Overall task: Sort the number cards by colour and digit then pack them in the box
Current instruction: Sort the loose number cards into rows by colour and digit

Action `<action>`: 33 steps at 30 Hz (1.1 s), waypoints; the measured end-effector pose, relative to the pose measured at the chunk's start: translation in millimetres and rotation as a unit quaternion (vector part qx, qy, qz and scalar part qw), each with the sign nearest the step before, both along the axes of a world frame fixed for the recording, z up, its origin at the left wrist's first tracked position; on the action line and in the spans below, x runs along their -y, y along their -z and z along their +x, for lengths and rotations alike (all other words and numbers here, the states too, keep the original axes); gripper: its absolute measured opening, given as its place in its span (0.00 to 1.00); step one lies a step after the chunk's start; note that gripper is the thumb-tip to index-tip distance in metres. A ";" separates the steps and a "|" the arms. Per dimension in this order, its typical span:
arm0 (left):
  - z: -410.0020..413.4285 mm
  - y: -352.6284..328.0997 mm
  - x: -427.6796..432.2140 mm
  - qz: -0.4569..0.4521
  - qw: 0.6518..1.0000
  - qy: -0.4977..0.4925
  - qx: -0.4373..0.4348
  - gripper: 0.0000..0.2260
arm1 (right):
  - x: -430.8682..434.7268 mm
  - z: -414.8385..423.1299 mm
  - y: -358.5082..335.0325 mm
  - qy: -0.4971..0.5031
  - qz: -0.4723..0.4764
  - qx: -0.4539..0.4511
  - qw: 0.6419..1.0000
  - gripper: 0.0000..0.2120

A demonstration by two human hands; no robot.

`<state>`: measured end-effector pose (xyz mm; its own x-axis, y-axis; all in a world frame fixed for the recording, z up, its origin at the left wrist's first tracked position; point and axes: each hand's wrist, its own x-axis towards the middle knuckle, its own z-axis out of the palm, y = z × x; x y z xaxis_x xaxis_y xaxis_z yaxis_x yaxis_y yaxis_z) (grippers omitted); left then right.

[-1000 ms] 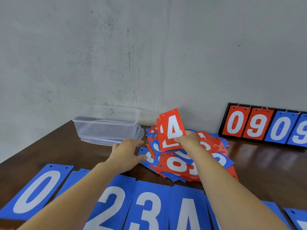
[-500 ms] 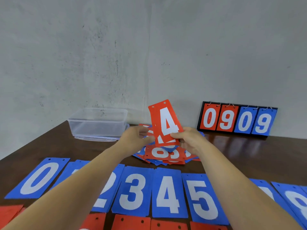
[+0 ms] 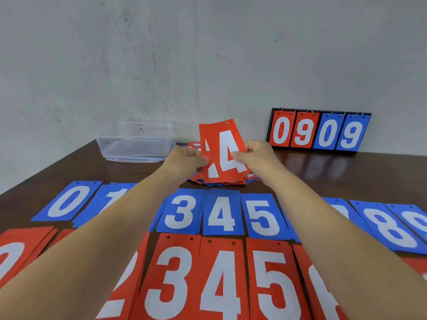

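Against a bare grey wall (image 3: 138, 65), both hands are holding red number cards above the dark table (image 3: 346, 176). Left hand (image 3: 184, 161) and right hand (image 3: 258, 155) are pinching a red 4 card (image 3: 225, 144) over the unsorted pile (image 3: 221, 182), right of the clear box (image 3: 136, 142).

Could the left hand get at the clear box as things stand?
Probably yes: the clear box sits beyond the left hand, with bare table between, though that hand pinches red cards.
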<state>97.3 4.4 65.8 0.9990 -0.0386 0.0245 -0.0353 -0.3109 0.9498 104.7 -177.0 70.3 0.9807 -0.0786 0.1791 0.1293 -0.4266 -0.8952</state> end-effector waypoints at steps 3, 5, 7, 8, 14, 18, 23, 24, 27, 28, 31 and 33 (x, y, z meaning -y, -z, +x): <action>-13.8 3.1 -2.9 0.008 1.000 -0.008 -0.008 0.05 | 6.5 -13.1 3.4 0.016 -0.022 -0.014 1.000 0.07; -22.6 4.5 -4.7 0.008 1.000 -0.011 -0.013 0.05 | 10.3 -22.5 3.4 0.020 -0.029 -0.024 0.999 0.08; -31.4 6.2 -6.7 0.011 1.000 -0.019 -0.016 0.04 | 13.9 -31.5 1.3 0.027 -0.030 -0.027 0.999 0.06; -35.7 7.3 -8.2 0.013 0.999 -0.024 -0.017 0.04 | 15.4 -36.1 0.0 0.028 -0.024 -0.027 0.999 0.04; -62.6 13.4 -27.8 0.043 0.998 -0.049 0.002 0.06 | 16.0 -67.3 -7.3 0.019 0.000 -0.031 0.999 0.04; -79.6 13.2 -49.5 0.039 0.997 -0.067 -0.003 0.06 | 7.9 -88.8 -3.4 0.011 0.002 -0.031 0.999 0.06; -100.2 16.2 -80.9 0.040 0.997 -0.069 0.000 0.07 | -1.7 -115.0 10.0 0.006 0.013 -0.028 0.999 0.03; -104.4 16.9 -88.4 0.037 0.997 -0.067 -0.001 0.07 | -4.4 -120.3 12.0 0.008 0.017 -0.030 0.999 0.03; -118.7 15.8 -109.6 0.030 0.997 -0.071 -0.020 0.08 | -13.9 -136.0 16.3 0.025 0.035 -0.045 0.998 0.04; -123.5 16.4 -116.4 0.026 0.997 -0.072 -0.028 0.08 | -17.7 -141.7 18.0 0.031 0.044 -0.050 0.997 0.06; -138.1 23.6 -136.3 0.026 0.997 -0.069 -0.038 0.06 | -30.6 -160.6 24.0 0.052 0.057 -0.059 0.995 0.04; -146.8 31.6 -146.5 0.031 0.996 -0.069 -0.037 0.07 | -38.4 -173.1 30.7 0.073 0.066 -0.062 0.993 0.07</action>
